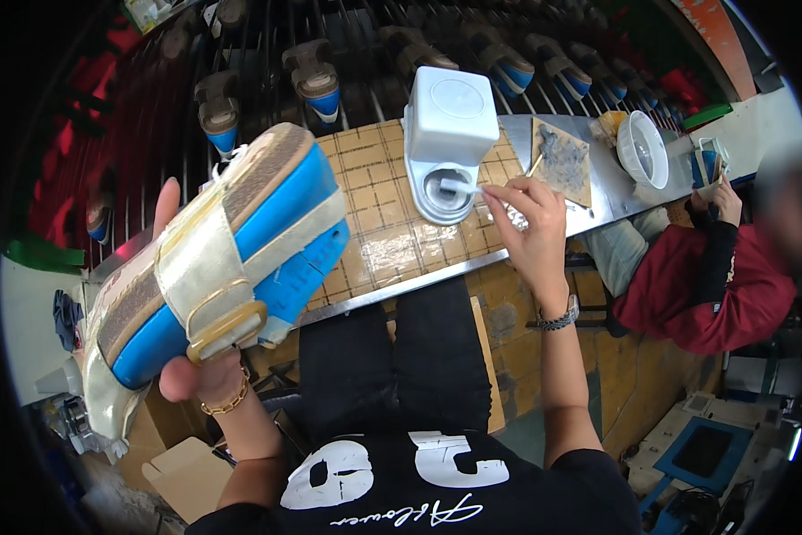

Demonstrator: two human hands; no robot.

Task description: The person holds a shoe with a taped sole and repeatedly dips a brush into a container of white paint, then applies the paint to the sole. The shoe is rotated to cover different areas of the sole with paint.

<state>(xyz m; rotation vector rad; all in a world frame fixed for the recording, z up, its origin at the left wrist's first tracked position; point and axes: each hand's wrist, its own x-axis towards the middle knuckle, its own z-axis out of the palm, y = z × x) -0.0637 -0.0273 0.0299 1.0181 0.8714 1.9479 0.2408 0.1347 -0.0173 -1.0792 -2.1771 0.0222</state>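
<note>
My left hand [206,376] is wrapped around a sandal [214,236] and holds it up at the left, near the head camera. The sandal has pale gold straps, a large tan buckle, a brown woven-look wedge and a bright blue last inside. Between the fingertips of my right hand [533,223] is a slim, pale brush [462,186]. Its tip reaches into the round cup of a white dispenser pot [454,111]. What lies in the cup is hard to make out.
Brown gridded sheeting covers the metal-edged bench [365,192]. To its right are a stained board [563,160] and a white bowl [642,150]. Behind runs a rack of rods bearing several sandals [314,78]. A co-worker in a maroon top [713,285] sits at right, handling a sandal.
</note>
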